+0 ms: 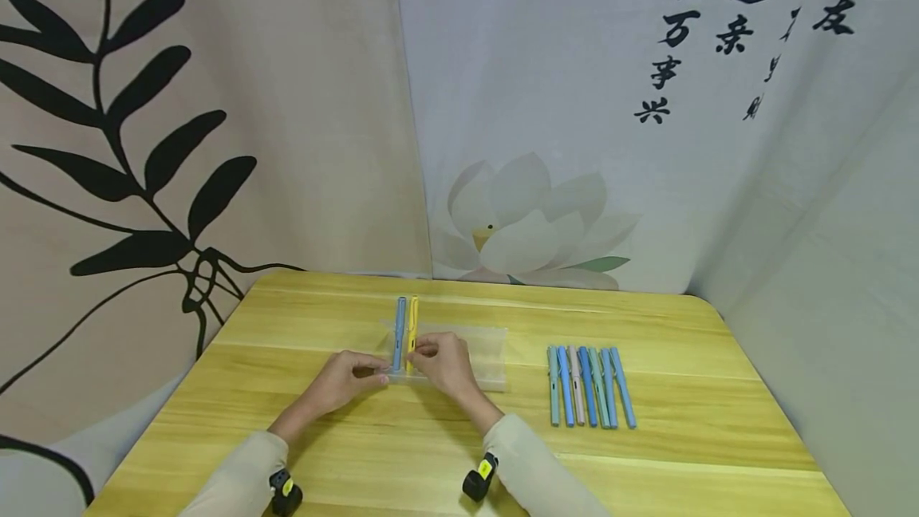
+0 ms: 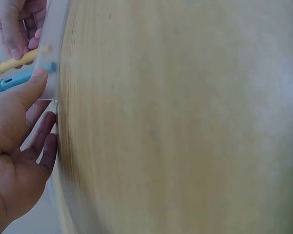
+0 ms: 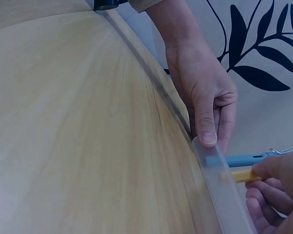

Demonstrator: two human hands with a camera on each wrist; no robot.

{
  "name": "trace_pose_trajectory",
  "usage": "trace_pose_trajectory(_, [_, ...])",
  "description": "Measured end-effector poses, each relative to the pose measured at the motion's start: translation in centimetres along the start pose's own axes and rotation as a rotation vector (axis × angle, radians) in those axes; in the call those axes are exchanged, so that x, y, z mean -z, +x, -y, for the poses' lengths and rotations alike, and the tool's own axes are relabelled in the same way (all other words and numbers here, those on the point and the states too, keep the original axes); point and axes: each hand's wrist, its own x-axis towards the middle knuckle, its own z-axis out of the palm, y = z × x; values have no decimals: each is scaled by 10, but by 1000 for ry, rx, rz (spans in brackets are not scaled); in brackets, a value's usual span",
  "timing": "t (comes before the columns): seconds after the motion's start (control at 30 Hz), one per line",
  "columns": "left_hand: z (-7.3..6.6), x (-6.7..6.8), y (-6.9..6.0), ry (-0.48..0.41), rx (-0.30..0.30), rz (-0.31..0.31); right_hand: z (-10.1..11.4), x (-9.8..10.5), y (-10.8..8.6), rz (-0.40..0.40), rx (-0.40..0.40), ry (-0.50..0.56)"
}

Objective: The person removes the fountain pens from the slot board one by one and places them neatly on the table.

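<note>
A clear plastic holder (image 1: 490, 359) lies on the table with a blue pen (image 1: 399, 335) and a yellow pen (image 1: 412, 317) side by side toward its left end. My left hand (image 1: 343, 383) pinches the holder's near left corner; in the left wrist view its thumb (image 2: 35, 87) lies over the edge by the blue pen's end. With thumb and fingers, my right hand (image 1: 448, 364) pinches the yellow pen near its lower part. The right wrist view shows both pen ends behind the holder's frosted-looking front strip (image 3: 219, 187).
To the right, several pens (image 1: 589, 387) in blue, green and pinkish grey lie in a row on the wooden table (image 1: 689, 437). A printed curtain (image 1: 345, 142) hangs behind the table's far edge. Each wrist wears a small black camera (image 1: 285, 493).
</note>
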Motion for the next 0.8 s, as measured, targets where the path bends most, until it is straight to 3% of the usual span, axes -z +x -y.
trace_pose_trajectory(0.3, [0, 1, -1, 18, -1, 0, 5, 5, 3, -26, 42, 29])
trace_pose_trajectory(0.5, [0, 1, -1, 17, -19, 2, 10, 15, 0, -24, 24, 20])
trace_pose_trajectory(0.8, [1, 2, -1, 3, -17, 2, 16, 30, -4, -23, 65, -8])
